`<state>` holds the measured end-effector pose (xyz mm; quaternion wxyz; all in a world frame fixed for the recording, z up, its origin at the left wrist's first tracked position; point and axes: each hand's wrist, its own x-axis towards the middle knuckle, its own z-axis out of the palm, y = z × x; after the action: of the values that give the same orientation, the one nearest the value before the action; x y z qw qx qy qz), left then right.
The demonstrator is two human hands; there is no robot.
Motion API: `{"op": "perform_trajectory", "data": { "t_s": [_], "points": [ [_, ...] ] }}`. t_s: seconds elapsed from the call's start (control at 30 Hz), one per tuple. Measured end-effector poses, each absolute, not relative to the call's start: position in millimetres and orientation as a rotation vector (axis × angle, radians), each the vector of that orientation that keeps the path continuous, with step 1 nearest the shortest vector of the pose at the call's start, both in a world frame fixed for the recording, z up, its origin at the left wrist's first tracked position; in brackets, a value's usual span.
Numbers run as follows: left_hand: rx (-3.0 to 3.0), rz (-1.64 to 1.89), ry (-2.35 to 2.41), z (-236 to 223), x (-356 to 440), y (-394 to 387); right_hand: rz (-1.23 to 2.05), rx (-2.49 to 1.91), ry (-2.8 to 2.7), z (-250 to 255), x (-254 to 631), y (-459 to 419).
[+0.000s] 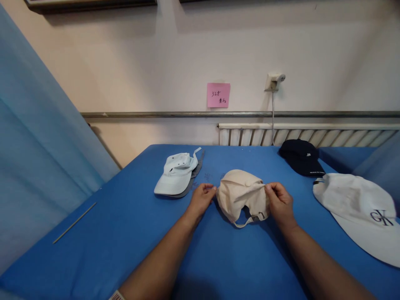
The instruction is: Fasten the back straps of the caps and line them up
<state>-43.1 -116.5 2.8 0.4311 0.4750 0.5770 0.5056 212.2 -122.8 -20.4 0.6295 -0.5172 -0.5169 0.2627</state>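
A beige cap (239, 191) lies crumpled in the middle of the blue table (131, 216), its back strap and buckle toward me. My left hand (201, 199) pinches the cap's left edge with closed fingers. My right hand (279, 200) pinches its right side, fingers closed on the fabric. Both forearms reach in from the bottom of the view.
A light white cap (175, 177) lies on a grey one to the left. A black cap (301, 157) sits at the far right, and a large white cap with a dark logo (359, 212) at the right edge. A thin stick (74, 223) lies near the left edge. Wall, radiator (306, 135) and pink note (218, 95) stand behind.
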Motion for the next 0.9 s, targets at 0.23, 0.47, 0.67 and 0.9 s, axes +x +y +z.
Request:
{"op": "perform_trajectory", "data": {
  "t_s": [0.23,0.47,0.67,0.9],
  "points": [
    [1.257,1.156,1.363,2.2,-28.7,-124.0,0.760,-1.172,-1.186,-26.9,206.7,-121.9],
    [0.749,1.461,1.150,0.7,-42.8,-111.9,0.682,-1.119,-1.178,-19.5,207.4,-127.2],
    [0.754,1.430,1.145,-1.3,-50.0,-107.1,0.786,-1.050,-1.243,-19.4,205.5,-128.9],
    [1.239,1.386,1.471,2.1,-47.4,-112.4,0.780,-1.041,-1.369,-25.3,200.7,-132.1]
  ]
}}
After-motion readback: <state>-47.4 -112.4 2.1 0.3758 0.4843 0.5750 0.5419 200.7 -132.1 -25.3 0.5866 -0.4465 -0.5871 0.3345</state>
